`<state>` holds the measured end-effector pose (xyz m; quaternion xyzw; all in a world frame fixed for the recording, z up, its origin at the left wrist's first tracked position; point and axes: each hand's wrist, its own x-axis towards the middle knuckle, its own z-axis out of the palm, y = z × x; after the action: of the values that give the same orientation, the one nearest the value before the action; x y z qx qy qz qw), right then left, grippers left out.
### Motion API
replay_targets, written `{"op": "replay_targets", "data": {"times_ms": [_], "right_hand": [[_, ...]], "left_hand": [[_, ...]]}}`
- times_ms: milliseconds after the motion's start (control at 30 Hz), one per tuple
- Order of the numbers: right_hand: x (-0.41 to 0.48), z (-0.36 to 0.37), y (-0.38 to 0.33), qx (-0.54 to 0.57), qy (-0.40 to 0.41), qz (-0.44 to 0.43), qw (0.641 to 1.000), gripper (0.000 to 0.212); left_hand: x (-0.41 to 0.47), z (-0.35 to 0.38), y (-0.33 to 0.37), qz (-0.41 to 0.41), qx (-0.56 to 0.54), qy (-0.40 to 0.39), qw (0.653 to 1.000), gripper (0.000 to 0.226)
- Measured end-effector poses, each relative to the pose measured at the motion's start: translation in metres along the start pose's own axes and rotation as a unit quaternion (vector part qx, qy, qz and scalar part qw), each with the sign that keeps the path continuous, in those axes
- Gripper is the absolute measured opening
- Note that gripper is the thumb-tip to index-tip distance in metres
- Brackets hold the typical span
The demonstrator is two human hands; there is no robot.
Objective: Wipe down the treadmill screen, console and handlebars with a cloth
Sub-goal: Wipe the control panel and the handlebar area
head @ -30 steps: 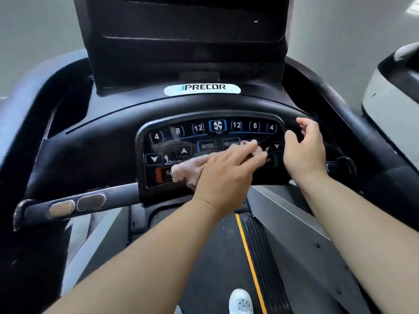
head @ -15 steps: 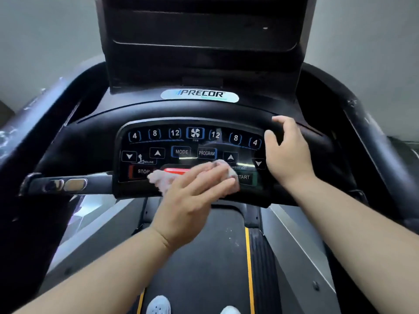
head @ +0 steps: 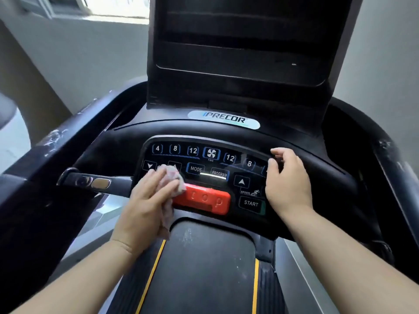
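A black Precor treadmill console (head: 122,150) fills the middle of the view, with a button panel (head: 210,164) and a red stop bar (head: 204,199). My left hand (head: 147,200) presses a crumpled pale pink cloth (head: 172,177) flat on the panel's lower left, covering the buttons there. My right hand (head: 289,184) grips the panel's right edge, fingers curled over the console rim. The dark screen (head: 244,41) rises above. A handlebar (head: 95,181) with metal sensor pads sticks out left of the panel.
The running belt (head: 204,268) with yellow side lines lies below the console. Dark side rails run along the left (head: 56,141) and right (head: 399,168), both scuffed white. A grey wall and a bright window (head: 113,5) stand behind.
My left hand has slid the cloth leftward across the panel, uncovering the red stop bar and the middle buttons. The view has swung left. My right hand stays on the panel's right edge.
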<state>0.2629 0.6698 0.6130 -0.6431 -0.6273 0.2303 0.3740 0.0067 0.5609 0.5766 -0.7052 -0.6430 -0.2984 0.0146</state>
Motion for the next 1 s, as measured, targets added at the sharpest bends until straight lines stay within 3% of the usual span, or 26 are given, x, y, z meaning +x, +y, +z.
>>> {"op": "replay_targets", "data": {"times_ms": [67, 133, 200, 333, 433, 500, 567, 633, 733, 867, 1000], "right_hand": [[0.001, 0.003, -0.005, 0.035, -0.003, 0.017, 0.999, 0.024], [-0.003, 0.006, -0.005, 0.048, 0.007, 0.02, 0.999, 0.023], [-0.008, 0.009, -0.004, 0.047, 0.026, 0.011, 0.998, 0.022], [-0.012, 0.015, 0.001, 0.013, 0.044, -0.008, 0.999, 0.026], [-0.014, 0.026, 0.006, -0.029, 0.078, -0.021, 0.996, 0.028], [-0.015, 0.029, 0.006, -0.041, 0.097, -0.017, 0.994, 0.029], [-0.017, 0.03, 0.004, -0.051, 0.115, -0.006, 0.992, 0.032], [-0.018, 0.032, 0.0, -0.06, 0.137, 0.01, 0.989, 0.033], [-0.017, 0.036, -0.006, -0.074, 0.171, 0.031, 0.982, 0.031], [-0.02, 0.032, -0.006, -0.012, 0.247, 0.148, 0.958, 0.021], [-0.045, 0.028, 0.002, 0.016, 0.305, 0.273, 0.912, 0.025]], "left_hand": [[0.019, -0.016, 0.009, -0.14, -0.124, 0.116, 0.976, 0.038], [0.048, -0.023, 0.025, -0.182, -0.129, 0.159, 0.962, 0.037], [0.085, -0.019, 0.05, -0.151, -0.159, 0.106, 0.97, 0.039], [0.155, 0.01, 0.097, -0.072, -0.229, -0.154, 0.958, 0.038], [0.189, 0.03, 0.093, -0.044, -0.035, -0.303, 0.951, 0.021], [0.198, 0.032, 0.075, -0.005, 0.031, -0.329, 0.944, 0.032], [0.193, 0.025, 0.057, 0.078, 0.015, -0.33, 0.94, 0.041], [0.188, 0.018, 0.036, 0.156, -0.027, -0.331, 0.93, 0.036], [0.2, 0.015, 0.017, 0.183, -0.121, -0.351, 0.91, 0.023], [0.218, 0.042, 0.064, 0.246, -0.13, -0.415, 0.866, 0.011], [0.208, 0.07, 0.138, 0.292, -0.12, -0.466, 0.826, 0.02]]}}
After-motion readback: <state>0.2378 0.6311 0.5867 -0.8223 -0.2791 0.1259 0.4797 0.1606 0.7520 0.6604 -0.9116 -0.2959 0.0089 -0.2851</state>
